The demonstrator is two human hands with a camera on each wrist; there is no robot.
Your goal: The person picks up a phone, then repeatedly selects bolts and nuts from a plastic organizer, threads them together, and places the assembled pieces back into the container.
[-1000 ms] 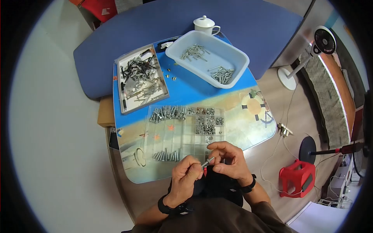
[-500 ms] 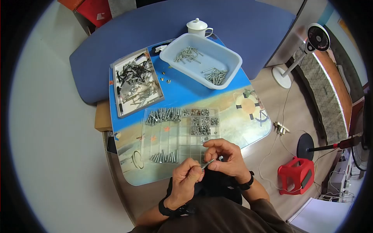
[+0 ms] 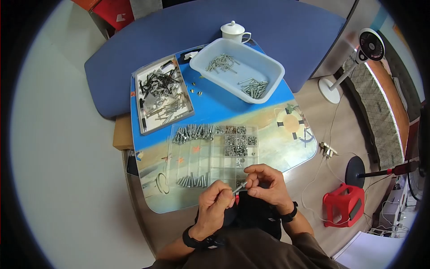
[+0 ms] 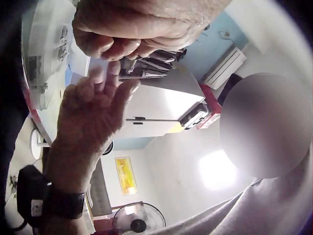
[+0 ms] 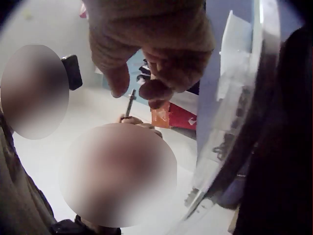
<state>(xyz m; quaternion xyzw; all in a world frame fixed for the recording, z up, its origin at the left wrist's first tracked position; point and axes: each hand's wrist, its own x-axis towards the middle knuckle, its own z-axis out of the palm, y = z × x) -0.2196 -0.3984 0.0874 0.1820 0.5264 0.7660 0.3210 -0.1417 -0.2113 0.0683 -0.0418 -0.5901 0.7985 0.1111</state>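
My left hand (image 3: pixel 215 199) grips a silvery metal bolt (image 3: pixel 240 187) in curled fingers, its free end pointing up toward my right hand (image 3: pixel 268 188). In the right wrist view, the bolt (image 5: pixel 129 104) shows a wider collar close to its tip; its lower end is hidden in the left fingers. The right thumb and fingers are bent but spread, with the bolt's tip in the gap between them. Just beyond the hands lies a clear compartment box (image 3: pixel 219 171), with bolts (image 3: pixel 193 132) in its long slots and small nuts and washers (image 3: pixel 236 145) in its square cells.
A pale blue tub (image 3: pixel 273 67) with two piles of screws stands at the table's back. Left of it, a shallow tray (image 3: pixel 191 112) holds mixed black and silver hardware. Behind are a lidded white cup (image 3: pixel 233 30) and a blue sofa (image 3: pixel 105 85); a red stool (image 3: pixel 344 205) stands at right.
Half a second ago my right thumb and finger met at the bolt's tip; now they are spread away from it. The left hand keeps its hold. The head view has shifted slightly.
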